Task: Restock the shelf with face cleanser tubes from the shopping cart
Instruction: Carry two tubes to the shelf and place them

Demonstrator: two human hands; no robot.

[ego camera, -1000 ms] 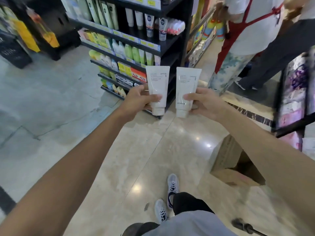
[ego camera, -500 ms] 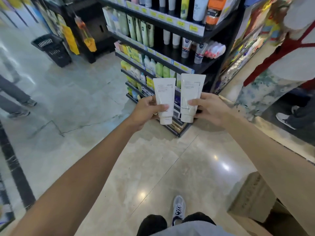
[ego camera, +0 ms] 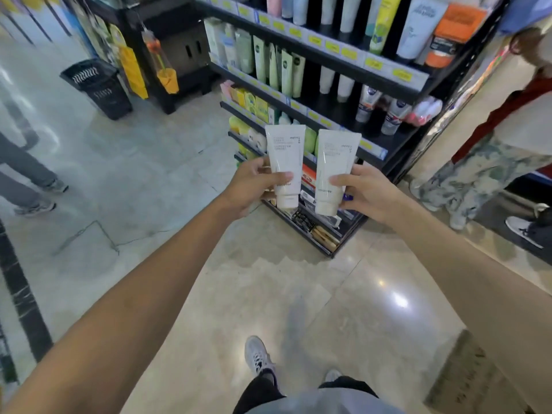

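Left hand (ego camera: 254, 183) grips one white face cleanser tube (ego camera: 285, 162) near its lower end, thumb across the front, cap pointing down. Right hand (ego camera: 367, 189) pinches a second white tube (ego camera: 334, 168) the same way, just beside the first, the two not quite touching. Both tubes are held upright in front of the black shelf (ego camera: 343, 55), which carries rows of other tubes and bottles. A black basket (ego camera: 95, 88) stands on the floor at the left, and a cardboard box (ego camera: 466, 375) sits at the lower right.
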